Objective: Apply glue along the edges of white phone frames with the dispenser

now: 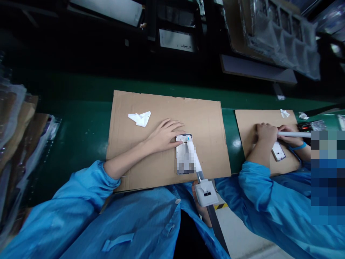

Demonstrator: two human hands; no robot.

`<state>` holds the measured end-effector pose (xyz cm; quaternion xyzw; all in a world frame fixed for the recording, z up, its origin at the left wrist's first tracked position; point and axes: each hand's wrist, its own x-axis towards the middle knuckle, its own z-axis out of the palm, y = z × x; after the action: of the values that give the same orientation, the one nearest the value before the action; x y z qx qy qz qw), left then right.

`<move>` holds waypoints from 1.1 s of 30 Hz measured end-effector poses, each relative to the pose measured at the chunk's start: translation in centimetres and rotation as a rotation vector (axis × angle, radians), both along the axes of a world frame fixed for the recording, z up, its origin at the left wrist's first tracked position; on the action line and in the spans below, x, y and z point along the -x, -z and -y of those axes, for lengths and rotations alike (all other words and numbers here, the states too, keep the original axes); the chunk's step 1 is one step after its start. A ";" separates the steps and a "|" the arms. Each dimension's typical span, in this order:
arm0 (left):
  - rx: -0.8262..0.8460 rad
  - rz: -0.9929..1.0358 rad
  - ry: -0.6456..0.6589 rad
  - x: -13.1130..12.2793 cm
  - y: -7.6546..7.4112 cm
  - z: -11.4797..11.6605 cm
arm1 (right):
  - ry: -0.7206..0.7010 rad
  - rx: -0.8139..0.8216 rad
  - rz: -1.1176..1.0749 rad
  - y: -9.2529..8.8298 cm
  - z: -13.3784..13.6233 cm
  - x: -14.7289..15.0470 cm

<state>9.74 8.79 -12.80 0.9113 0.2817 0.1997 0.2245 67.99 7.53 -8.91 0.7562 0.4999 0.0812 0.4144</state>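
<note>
Green conveyor belt (pixel 81 122) ran across the workstation under dim shelving, and on it lay a flat sheet of brown cardboard (pixel 167 108) serving as a work mat. Near the right part of that mat lay a small rectangular phone frame with a dark rim (pixel 184 154), flat and lengthwise toward the person; most of its face was blurred out, so its detail could not be read.

The left hand (pixel 164 136) rested palm down on the cardboard, fingers spread and fairly straight, with the fingertips (pixel 180 142) pressing on the upper left corner of the frame; it gripped nothing. A long white handheld tool with a tapering nozzle (pixel 198 169) slanted up from the bottom, its tip touching the top of the frame beside those fingertips. The right hand (pixel 201 208) was mostly hidden behind the tool's boxy white body; it seemed to be closed around the handle, though the grip itself could hardly be seen.

A crumpled white wipe (pixel 140 118) lay on the mat, well apart to the left. On a second cardboard sheet (pixel 248 122) to the right, a co-worker's hands (pixel 269 135) in a blue smock worked on another phone frame (pixel 278 151).
</note>
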 end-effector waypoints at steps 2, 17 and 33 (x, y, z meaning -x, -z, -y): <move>-0.013 -0.007 -0.003 0.0 0.0 0.0 | 0.008 -0.016 0.000 -0.2 0.0 0.5; -0.012 -0.001 0.002 0.0 0.2 -0.1 | 0.006 -0.050 -0.027 -0.2 -0.1 0.6; 0.008 -0.011 0.006 0.0 -0.1 -0.1 | 0.013 -0.040 -0.025 -0.7 0.0 0.9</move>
<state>9.70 8.90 -12.73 0.9123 0.2810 0.1929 0.2269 67.05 7.56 -8.23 0.7684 0.4985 0.0790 0.3934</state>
